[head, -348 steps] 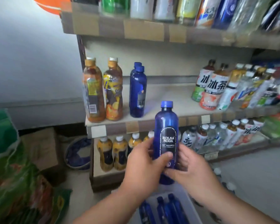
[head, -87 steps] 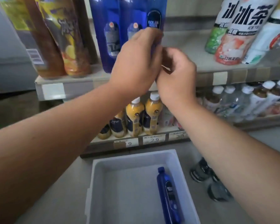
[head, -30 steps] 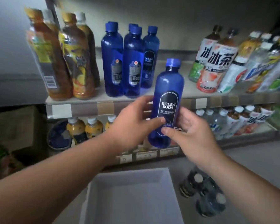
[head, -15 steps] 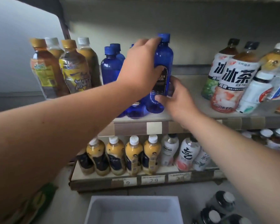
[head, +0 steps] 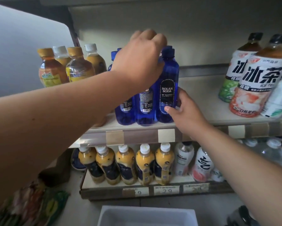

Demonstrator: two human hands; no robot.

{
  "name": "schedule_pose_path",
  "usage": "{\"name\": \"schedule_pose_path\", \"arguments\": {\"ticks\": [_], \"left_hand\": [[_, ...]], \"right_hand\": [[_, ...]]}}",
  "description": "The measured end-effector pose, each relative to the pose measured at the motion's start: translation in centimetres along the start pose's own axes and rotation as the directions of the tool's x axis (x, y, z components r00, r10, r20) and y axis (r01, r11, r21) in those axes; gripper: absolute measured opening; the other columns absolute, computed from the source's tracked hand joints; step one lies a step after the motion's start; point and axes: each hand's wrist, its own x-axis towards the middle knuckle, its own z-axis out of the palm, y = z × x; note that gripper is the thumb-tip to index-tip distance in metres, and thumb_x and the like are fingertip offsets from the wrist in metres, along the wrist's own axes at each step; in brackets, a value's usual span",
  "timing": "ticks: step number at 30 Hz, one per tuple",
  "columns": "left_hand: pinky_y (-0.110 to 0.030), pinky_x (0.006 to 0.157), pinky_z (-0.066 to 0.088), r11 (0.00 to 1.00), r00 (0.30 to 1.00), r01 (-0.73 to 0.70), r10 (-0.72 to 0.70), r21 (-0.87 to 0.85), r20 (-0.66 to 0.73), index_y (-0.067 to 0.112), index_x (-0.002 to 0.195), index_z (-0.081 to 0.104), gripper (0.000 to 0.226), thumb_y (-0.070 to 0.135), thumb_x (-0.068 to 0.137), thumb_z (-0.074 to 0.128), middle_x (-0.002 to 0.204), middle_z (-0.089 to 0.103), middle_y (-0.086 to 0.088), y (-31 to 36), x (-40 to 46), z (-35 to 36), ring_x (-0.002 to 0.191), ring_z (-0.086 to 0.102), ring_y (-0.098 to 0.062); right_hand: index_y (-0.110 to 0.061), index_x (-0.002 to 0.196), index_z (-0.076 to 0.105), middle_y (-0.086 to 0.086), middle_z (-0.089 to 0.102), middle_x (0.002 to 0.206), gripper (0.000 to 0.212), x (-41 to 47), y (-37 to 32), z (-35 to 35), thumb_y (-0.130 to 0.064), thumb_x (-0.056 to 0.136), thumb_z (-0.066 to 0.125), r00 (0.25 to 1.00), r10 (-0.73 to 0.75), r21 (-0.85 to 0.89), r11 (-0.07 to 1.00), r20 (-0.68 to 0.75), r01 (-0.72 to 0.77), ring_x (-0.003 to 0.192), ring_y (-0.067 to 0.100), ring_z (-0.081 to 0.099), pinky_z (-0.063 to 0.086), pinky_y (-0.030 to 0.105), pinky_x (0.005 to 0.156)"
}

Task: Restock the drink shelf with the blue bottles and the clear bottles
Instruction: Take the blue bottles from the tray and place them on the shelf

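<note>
Left hand (head: 141, 62): draped over the shoulders and caps of the blue bottles (head: 145, 101), fingers curled down across the cluster; whether gripping any one bottle or only pressing the group cannot be told, since the fingertips are hidden behind the caps.

Right hand (head: 186, 115): fingers part-curled around the lower body of the front blue bottle (head: 167, 93), thumb on the label face, remaining fingers behind the right side. Contact evident; a light steadying hold, not a lifting grasp.

Front blue bottle: upright on the drink shelf (head: 202, 101), base down near the front lip, long axis vertical, label facing out. Positioned at the right end of the blue cluster, touching its neighbour on the left. Lies directly between the two hands: left hand above, right hand low and to the right.

Key relation for the next move: the right hand is the nearer to the bottle's base, so any final nudge runs leftward and far, into the row. Judged stage: seating of this bottle almost finished; release pending.

Surroundings: orange tea bottles (head: 66, 67) to the left, iced tea bottles (head: 254, 75) well apart on the right with bare shelf between. White bin (head: 146, 216) near, below; clear bottles not identified with certainty.
</note>
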Motion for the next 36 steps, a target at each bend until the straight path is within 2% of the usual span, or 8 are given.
{"name": "schedule_pose_path", "arguments": {"ticks": [4, 6, 9, 12, 15, 19, 27, 36], "left_hand": [[-0.042, 0.075, 0.05, 0.98, 0.979, 0.151, -0.167, 0.13, 0.121, 0.009, 0.098, 0.06, 0.042, 0.05, 0.097, 0.048, 0.099, 0.052, -0.012, -0.9, 1.7, -0.4, 0.091, 0.052, -0.033], [-0.036, 0.063, 0.041, 0.966, 0.959, 0.195, -0.224, 0.168, 0.175, 0.008, 0.07, 0.049, 0.052, 0.053, 0.097, 0.048, 0.075, 0.044, -0.007, -1.3, 2.6, -0.7, 0.077, 0.049, -0.032], [-0.034, 0.06, 0.037, 0.973, 0.947, 0.181, -0.211, 0.141, 0.244, 0.012, 0.059, 0.039, 0.055, 0.052, 0.096, 0.053, 0.064, 0.038, -0.007, -1.7, 3.4, -1.2, 0.073, 0.05, -0.034], [-0.034, 0.063, 0.039, 0.985, 0.94, 0.15, -0.167, 0.082, 0.298, 0.007, 0.068, 0.056, 0.048, 0.046, 0.095, 0.056, 0.064, 0.046, -0.008, -2.1, 3.9, -1.5, 0.075, 0.053, -0.033], [-0.028, 0.066, 0.038, 0.987, 0.927, 0.162, -0.149, -0.01, 0.343, 0.01, 0.103, 0.073, 0.037, 0.043, 0.094, 0.059, 0.082, 0.061, -0.006, -2.6, 4.0, -2.2, 0.08, 0.054, -0.027], [-0.025, 0.074, 0.039, 0.984, 0.911, 0.138, -0.081, -0.115, 0.403, 0.018, 0.117, 0.072, 0.029, 0.033, 0.096, 0.059, 0.107, 0.07, 0.001, -3.3, 4.0, -3.1, 0.09, 0.059, -0.02], [-0.019, 0.088, 0.05, 0.97, 0.866, 0.108, 0.015, -0.216, 0.5, 0.029, 0.122, 0.066, 0.052, -0.007, 0.087, 0.052, 0.102, 0.068, 0.019, -3.7, 3.7, -4.7, 0.097, 0.064, -0.003], [-0.033, 0.089, 0.048, 0.995, 0.928, -0.076, 0.047, 0.066, 0.369, 0.02, 0.122, 0.066, 0.05, 0.055, 0.088, 0.057, 0.119, 0.068, -0.003, -4.3, 3.0, -3.8, 0.109, 0.06, -0.027]], "right_hand": [[-0.031, 0.14, 0.044, -0.027, 0.06, 0.109, 0.052, -0.3, -0.4, -0.4, -0.006, 0.096, 0.059, 0.999, 0.02, -0.05, 0.999, 0.028, -0.019, 0.094, -0.02, 0.055, 0.042, -0.001, 0.073], [-0.031, 0.142, 0.043, -0.028, 0.058, 0.108, 0.052, -0.3, -0.4, -0.4, -0.008, 0.098, 0.059, 0.999, 0.028, -0.075, 0.997, 0.036, -0.025, 0.094, -0.017, 0.053, 0.042, 0.004, 0.075], [-0.032, 0.142, 0.042, -0.023, 0.058, 0.114, 0.052, -0.4, -0.5, -0.4, -0.01, 0.098, 0.058, 0.999, 0.036, -0.088, 0.996, 0.035, -0.032, 0.095, -0.016, 0.053, 0.041, 0.003, 0.074], [-0.033, 0.142, 0.042, -0.023, 0.058, 0.113, 0.052, -0.4, -0.5, -0.4, -0.01, 0.098, 0.058, 0.999, 0.04, -0.103, 0.994, 0.036, -0.036, 0.093, -0.018, 0.052, 0.04, 0.001, 0.071], [-0.033, 0.142, 0.042, -0.023, 0.057, 0.113, 0.052, -0.4, -0.5, -0.5, -0.011, 0.098, 0.058, 0.998, 0.052, -0.109, 0.993, 0.039, -0.048, 0.091, -0.019, 0.051, 0.041, -0.003, 0.065], [-0.033, 0.143, 0.041, -0.025, 0.057, 0.111, 0.052, -0.3, -0.4, -0.5, -0.01, 0.099, 0.057, 0.997, 0.059, -0.112, 0.992, 0.043, -0.054, 0.092, -0.019, 0.051, 0.04, 0.0, 0.069], [-0.032, 0.14, 0.044, -0.024, 0.058, 0.111, 0.049, -0.3, -0.5, -0.5, -0.011, 0.098, 0.058, 0.997, 0.06, -0.127, 0.99, 0.039, -0.055, 0.092, -0.019, 0.051, 0.038, 0.002, 0.071], [-0.032, 0.14, 0.044, -0.023, 0.059, 0.112, 0.048, -0.4, -0.7, -0.4, -0.011, 0.098, 0.059, 0.997, 0.062, -0.148, 0.987, 0.04, -0.055, 0.093, -0.02, 0.049, 0.037, 0.005, 0.075]]}}
